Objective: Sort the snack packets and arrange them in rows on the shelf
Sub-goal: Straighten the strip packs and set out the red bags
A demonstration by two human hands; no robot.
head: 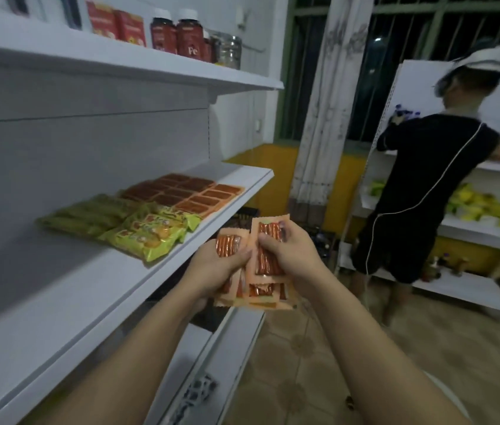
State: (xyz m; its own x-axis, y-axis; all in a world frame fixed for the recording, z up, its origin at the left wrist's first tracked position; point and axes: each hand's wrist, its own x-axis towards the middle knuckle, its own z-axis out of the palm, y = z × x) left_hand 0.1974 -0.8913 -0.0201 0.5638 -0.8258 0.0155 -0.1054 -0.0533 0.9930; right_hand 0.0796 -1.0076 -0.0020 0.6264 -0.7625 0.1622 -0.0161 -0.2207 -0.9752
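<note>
My left hand [216, 266] grips a stack of orange snack packets [254, 297] in front of the white middle shelf [138, 271]. My right hand [291, 250] pinches one orange packet [268, 256] lifted at the top of that stack. On the shelf lie rows of brown packets [175, 187], orange-edged packets [211, 199], dark green packets [89, 214] and yellow-green packets [150, 233].
The top shelf [119, 61] carries red boxes [115, 24] and dark jars [178, 33]. A lower shelf [230, 342] sits beneath my hands. A person in black [420, 191] stands at another shelf unit [485, 228] on the right. Tiled floor [304, 378] lies between.
</note>
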